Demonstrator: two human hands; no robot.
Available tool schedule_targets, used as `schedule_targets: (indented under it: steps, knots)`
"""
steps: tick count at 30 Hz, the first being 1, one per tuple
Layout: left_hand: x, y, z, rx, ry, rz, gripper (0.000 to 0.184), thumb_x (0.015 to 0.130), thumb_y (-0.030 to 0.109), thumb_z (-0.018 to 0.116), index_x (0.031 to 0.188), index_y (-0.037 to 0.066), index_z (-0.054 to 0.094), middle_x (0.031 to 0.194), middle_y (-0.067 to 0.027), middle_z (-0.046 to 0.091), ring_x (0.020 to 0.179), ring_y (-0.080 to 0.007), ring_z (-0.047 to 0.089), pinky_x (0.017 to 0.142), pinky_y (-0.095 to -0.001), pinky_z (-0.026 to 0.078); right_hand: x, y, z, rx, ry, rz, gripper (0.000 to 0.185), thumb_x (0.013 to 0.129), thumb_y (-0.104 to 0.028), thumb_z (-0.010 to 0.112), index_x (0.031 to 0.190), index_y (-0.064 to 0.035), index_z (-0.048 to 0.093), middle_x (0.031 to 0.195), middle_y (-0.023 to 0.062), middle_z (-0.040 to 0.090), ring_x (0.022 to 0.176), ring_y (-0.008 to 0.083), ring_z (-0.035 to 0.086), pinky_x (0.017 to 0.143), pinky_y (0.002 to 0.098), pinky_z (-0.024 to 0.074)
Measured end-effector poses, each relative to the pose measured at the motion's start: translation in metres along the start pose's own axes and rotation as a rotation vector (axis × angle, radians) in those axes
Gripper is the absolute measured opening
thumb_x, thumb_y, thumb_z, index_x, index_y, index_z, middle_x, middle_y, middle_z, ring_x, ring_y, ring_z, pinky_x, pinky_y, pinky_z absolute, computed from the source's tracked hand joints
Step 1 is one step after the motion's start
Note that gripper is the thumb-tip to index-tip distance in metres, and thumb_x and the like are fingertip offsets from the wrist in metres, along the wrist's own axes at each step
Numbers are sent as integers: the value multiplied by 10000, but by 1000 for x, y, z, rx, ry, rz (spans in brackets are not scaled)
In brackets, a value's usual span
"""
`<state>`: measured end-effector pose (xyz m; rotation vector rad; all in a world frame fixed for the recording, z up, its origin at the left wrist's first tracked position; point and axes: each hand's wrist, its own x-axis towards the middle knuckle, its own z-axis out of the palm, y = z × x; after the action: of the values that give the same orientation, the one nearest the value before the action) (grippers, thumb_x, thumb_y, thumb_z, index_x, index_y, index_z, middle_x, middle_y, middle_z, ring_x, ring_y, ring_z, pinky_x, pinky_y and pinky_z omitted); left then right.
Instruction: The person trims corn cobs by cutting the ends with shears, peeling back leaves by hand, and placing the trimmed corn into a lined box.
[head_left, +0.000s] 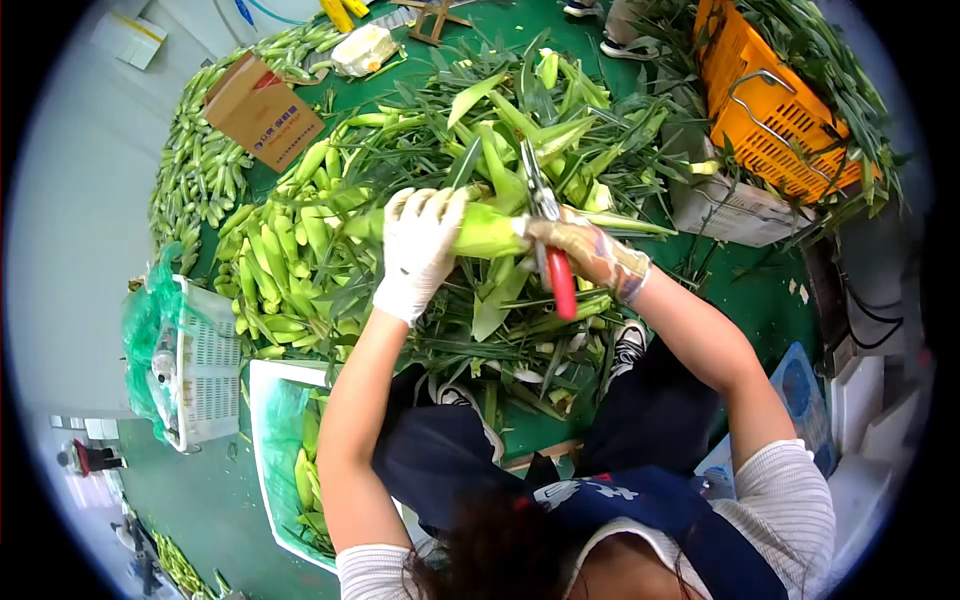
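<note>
My left hand (420,240), in a white glove, is wrapped around the middle of a green corn cob in its husk (485,232). The cob lies crosswise above the leaf pile. At its right end is my right hand (590,250), in a patterned glove, with its thumb side against the cob's butt. Red-handled pruning shears (562,285) are in this right hand, their metal jaws pointing up and away. Part of the grip is hidden behind the glove. Beneath both hands spreads a heap of stripped corn leaves and stalks (490,300).
Husked-in corn cobs (275,260) are heaped at left, near a cardboard box (265,115). A foam box with cobs (262,470) stands by my left knee, a white basket (208,370) beyond it. An orange crate (770,110) sits at upper right, near another person's shoes (628,48).
</note>
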<state>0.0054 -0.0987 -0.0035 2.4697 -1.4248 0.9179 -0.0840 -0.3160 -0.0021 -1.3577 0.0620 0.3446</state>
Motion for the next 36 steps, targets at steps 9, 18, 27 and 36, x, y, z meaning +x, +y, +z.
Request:
schedule_targets:
  steps: [9, 18, 27, 36]
  knots:
    - [6, 41, -28, -360, 250, -599, 652, 654, -24, 667, 1253, 34, 414, 1099, -128, 477, 1067, -245, 477, 924, -395, 389, -5, 14, 15, -388, 276, -440, 584, 715, -212, 748, 1161, 22, 452, 967, 123, 607, 841, 219, 595, 774, 313, 500]
    - [-22, 11, 17, -1558, 387, -1459, 420, 900, 342, 580, 1157, 19, 502, 1077, -101, 576, 940, -182, 562, 843, -323, 463, -8, 17, 26, -688, 52, -248, 785, 615, -243, 795, 1245, 7, 399, 1011, 127, 594, 923, 269, 599, 827, 360, 483]
    - [-39, -20, -5, -1458, 413, -1408, 336, 919, 348, 528, 1042, 36, 508, 828, -144, 640, 713, -233, 639, 661, -335, 537, 50, 5, -22, -832, 617, -211, 531, 685, -283, 749, 1059, 7, 508, 920, 160, 575, 851, 279, 558, 759, 361, 461]
    - [-50, -2, -8, -403, -31, -1037, 376, 828, 337, 639, 1045, 38, 570, 874, -135, 648, 755, -284, 637, 696, -370, 499, 7, 18, 44, -904, -127, 132, 733, 626, -429, 764, 1062, 56, 430, 952, 239, 570, 881, 327, 578, 803, 381, 465]
